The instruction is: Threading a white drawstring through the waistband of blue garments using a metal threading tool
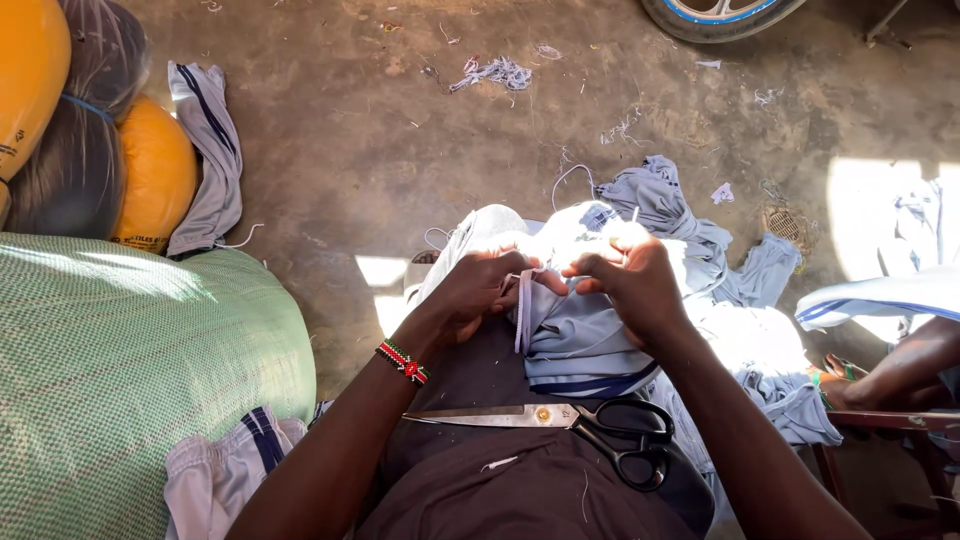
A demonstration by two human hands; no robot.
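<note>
Both hands work at lap level: the left hand [480,290] and the right hand [635,285] each pinch a fold of a pale blue garment [575,345], fingertips nearly meeting over its edge. This garment is soft woven cloth with dark navy trim, draped across the person's dark trousers [500,480]. Black-handled tailor's scissors [560,420] with bright steel blades lie closed on the lap, just beside the garment's lower edge. A beaded wristband [403,361] circles the left wrist. The ground [350,150] is bare packed earth, rough and littered with thread scraps [495,72]. A large green woven sack [120,370] fills the left edge; orange and grey bundles [90,150] stack at the upper left corner. More pale blue cloth [690,230] lies heaped beyond the hands.
</note>
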